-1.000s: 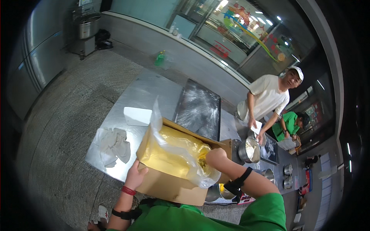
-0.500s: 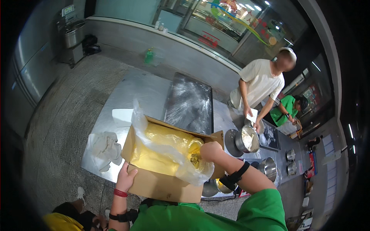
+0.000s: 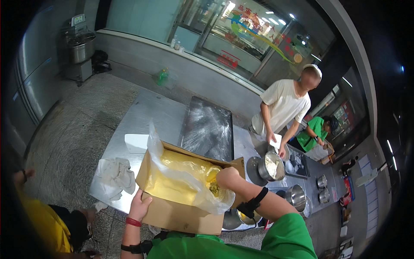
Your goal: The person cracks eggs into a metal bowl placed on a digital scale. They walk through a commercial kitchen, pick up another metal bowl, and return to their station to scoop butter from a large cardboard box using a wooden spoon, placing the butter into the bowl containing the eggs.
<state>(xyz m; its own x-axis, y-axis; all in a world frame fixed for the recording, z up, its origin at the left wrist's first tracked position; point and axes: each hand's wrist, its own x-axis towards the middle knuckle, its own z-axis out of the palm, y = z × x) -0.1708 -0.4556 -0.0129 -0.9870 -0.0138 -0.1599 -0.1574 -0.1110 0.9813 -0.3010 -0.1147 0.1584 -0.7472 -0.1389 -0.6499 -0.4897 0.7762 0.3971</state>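
Note:
An open cardboard box (image 3: 181,219) is tilted in front of me, with a yellow fatty block (image 3: 177,172) inside. Clear plastic bag film (image 3: 192,183) lies loosely across the block and over the box's near side. My left hand (image 3: 139,206) grips the box at its near left corner, thumb on the outside. At the box's right end my right hand (image 3: 227,178) reaches in, curled like a fist, its fingertips out of sight. Just below that hand, the block has a rough, darker hollow (image 3: 214,188).
A steel table (image 3: 146,112) carries a floured black tray (image 3: 207,129), a crumpled cloth (image 3: 114,177) and a white scraper-like sheet (image 3: 136,143). At right, a co-worker (image 3: 286,103) holds a white scraper by a steel bowl (image 3: 271,167). Someone in yellow (image 3: 45,222) stands lower left.
My view has shifted slightly. My right hand stays at the box's right end and sits a little lower. The person in yellow has come further into view at lower left.

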